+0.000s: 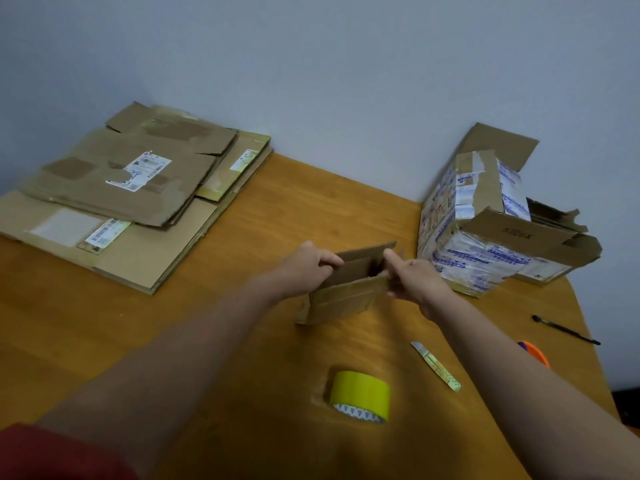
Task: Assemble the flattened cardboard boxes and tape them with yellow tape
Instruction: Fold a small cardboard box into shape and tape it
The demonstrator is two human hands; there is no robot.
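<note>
Box: You have a small box [349, 292] in the middle of the desk [242, 341]. It stands up, half opened.
Left hand: Your left hand [308, 268] holds the box's left end. Its fingers [330, 261] are curled on the top flap.
Right hand: Your right hand [415, 278] pinches the right end, with thumb and fingers closed on the card.
Tape: The tape [360, 393] sits near the front edge, close to you. Nothing touches it.
Cutter: The cutter [435, 366] lies just right of the tape.
Flat boxes: The flat boxes [114, 188] are piled at the back left corner.
Big box: The big box [485, 244] stands at the back right corner with its flaps open.
Risk one: If you let go with one hand to get the tape, the small box may fold flat again.
Risk two: The card looks worn, so a hard pull could tear a flap.
Risk three: When you reach for the tape, mind the cutter beside it.
</note>
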